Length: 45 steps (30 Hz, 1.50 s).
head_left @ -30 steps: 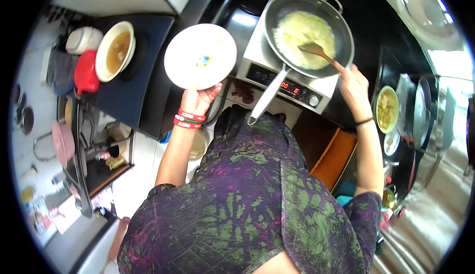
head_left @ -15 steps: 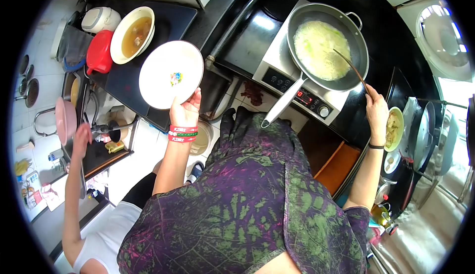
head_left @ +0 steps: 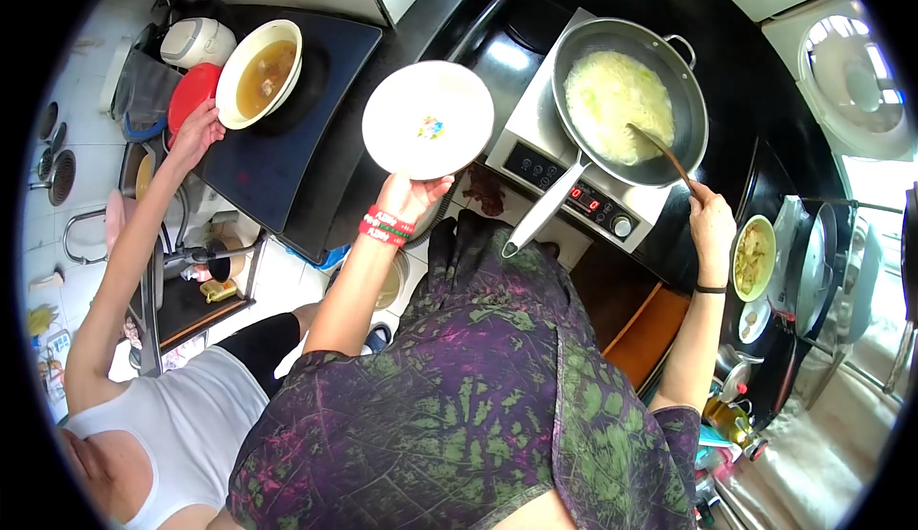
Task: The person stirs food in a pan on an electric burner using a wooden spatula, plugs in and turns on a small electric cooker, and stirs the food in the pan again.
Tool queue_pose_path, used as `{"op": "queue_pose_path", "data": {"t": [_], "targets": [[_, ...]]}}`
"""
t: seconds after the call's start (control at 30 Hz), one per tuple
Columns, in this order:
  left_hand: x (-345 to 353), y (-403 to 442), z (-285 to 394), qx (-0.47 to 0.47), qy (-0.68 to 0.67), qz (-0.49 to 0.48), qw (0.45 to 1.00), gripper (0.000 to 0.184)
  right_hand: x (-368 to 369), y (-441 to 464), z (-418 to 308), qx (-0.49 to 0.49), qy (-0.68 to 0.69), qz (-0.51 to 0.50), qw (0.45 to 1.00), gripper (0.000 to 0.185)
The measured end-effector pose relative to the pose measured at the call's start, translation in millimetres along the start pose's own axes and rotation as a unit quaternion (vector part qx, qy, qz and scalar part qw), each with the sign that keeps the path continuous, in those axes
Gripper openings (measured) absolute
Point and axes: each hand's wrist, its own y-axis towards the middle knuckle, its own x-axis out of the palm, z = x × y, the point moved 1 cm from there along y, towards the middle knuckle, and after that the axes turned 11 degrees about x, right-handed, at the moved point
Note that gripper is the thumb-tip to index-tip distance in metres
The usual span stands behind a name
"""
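Note:
My left hand grips the near edge of a white plate with a small coloured print at its centre. The plate holds no food and is level with the pan, to its left. My right hand is closed round the wooden handle of a spatula. Its tip rests in pale yellow-green food, whose kind I cannot make out, inside a grey frying pan. The pan sits on an induction cooker with a lit red display, its long handle pointing toward me.
At the left, another person's hand touches a bowl of brown soup on a dark counter panel. A red container and a white appliance stand beside it. Right of me are a yellow bowl of food and hanging pans.
My left hand has carried the plate right, closer to the pan. My right hand has drawn the spatula slightly nearer me. The other person has leaned in and reached the soup bowl.

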Motion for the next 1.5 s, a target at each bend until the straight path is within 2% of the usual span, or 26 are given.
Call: {"op": "queue_pose_path", "data": {"t": [0.07, 0.17, 0.2, 0.4, 0.6, 0.73, 0.77, 0.8, 0.9, 0.93, 0.97, 1.0, 1.13, 1.2, 1.27, 1.3, 1.33, 1.37, 1.4, 1.43, 1.47, 1.5], "targets": [[-1, 28, -10, -0.014, -0.008, -0.048, 0.999, 0.036, 1, -5, -3, 0.023, -0.011, -0.010, 1.000, 0.026], [1, 71, -22, -0.018, 0.019, -0.080, 0.996, 0.035, 1, -12, -9, 0.000, 0.007, 0.022, 1.000, 0.026], [0, 98, -30, -0.019, 0.048, -0.058, 0.997, 0.037, -1, -16, -4, 0.009, 0.017, 0.021, 1.000, 0.025], [14, 150, -36, -0.024, 0.088, -0.059, 0.994, 0.036, -15, -28, -11, 0.022, 0.035, 0.035, 0.999, 0.024], [19, 187, -40, -0.066, 0.037, -0.053, 0.996, 0.042, -31, -32, -2, 0.027, 0.031, 0.059, 0.997, 0.024], [25, 189, -39, -0.081, 0.111, -0.016, 0.990, 0.036, -30, -9, -1, 0.015, 0.023, 0.096, 0.995, 0.022], [22, 192, -40, -0.073, 0.120, -0.036, 0.989, 0.041, -25, 1, -7, 0.009, 0.024, 0.101, 0.995, 0.022], [29, 181, -33, -0.088, 0.138, -0.009, 0.987, 0.048, -24, 4, -3, 0.020, 0.018, 0.109, 0.994, 0.022], [31, 177, -30, -0.086, 0.170, -0.006, 0.982, 0.060, -1, 38, 3, 0.047, 0.004, 0.076, 0.996, 0.025], [30, 177, -30, -0.083, 0.172, 0.000, 0.982, 0.061, 1, 49, -1, 0.048, -0.012, 0.061, 0.997, 0.026], [34, 173, -28, -0.086, 0.175, 0.009, 0.981, 0.058, 2, 67, -18, 0.101, -0.023, 0.002, 0.995, 0.026], [38, 169, -25, -0.087, 0.175, 0.021, 0.980, 0.055, -2, 67, -23, 0.108, 0.000, -0.018, 0.994, 0.026], [40, 169, -22, -0.082, 0.182, 0.025, 0.979, 0.057, 35, 98, -52, 0.037, 0.021, -0.004, 0.999, 0.025], [40, 162, -20, -0.067, 0.196, 0.023, 0.978, 0.066, 40, 93, -74, 0.006, 0.026, -0.004, 1.000, 0.025], [48, 142, -15, -0.122, 0.231, 0.136, 0.956, 0.079, 38, 72, -92, -0.060, 0.013, -0.015, 0.998, 0.023], [51, 137, -14, -0.123, 0.235, 0.119, 0.957, 0.092, 41, 69, -93, -0.081, 0.014, 0.000, 0.997, 0.023], [52, 127, -16, -0.125, 0.236, 0.117, 0.956, 0.092, 40, 65, -92, -0.100, 0.014, 0.015, 0.995, 0.024], [53, 114, -21, -0.117, 0.288, 0.065, 0.948, 0.090, 39, 58, -86, -0.093, 0.013, 0.017, 0.995, 0.024], [53, 96, -24, -0.107, 0.335, 0.018, 0.936, 0.087, 34, 49, -86, -0.131, 0.027, 0.052, 0.990, 0.021], [80, 65, -33, -0.137, 0.343, -0.073, 0.927, 0.081, 31, 41, -83, -0.164, 0.040, 0.085, 0.982, 0.019], [105, 38, -42, -0.170, 0.348, -0.163, 0.907, 0.075, 32, 35, -74, -0.157, 0.039, 0.082, 0.983, 0.019], [107, 38, -43, -0.169, 0.350, -0.157, 0.908, 0.066, 31, 34, -68, -0.189, 0.043, 0.108, 0.975, 0.018]]}}
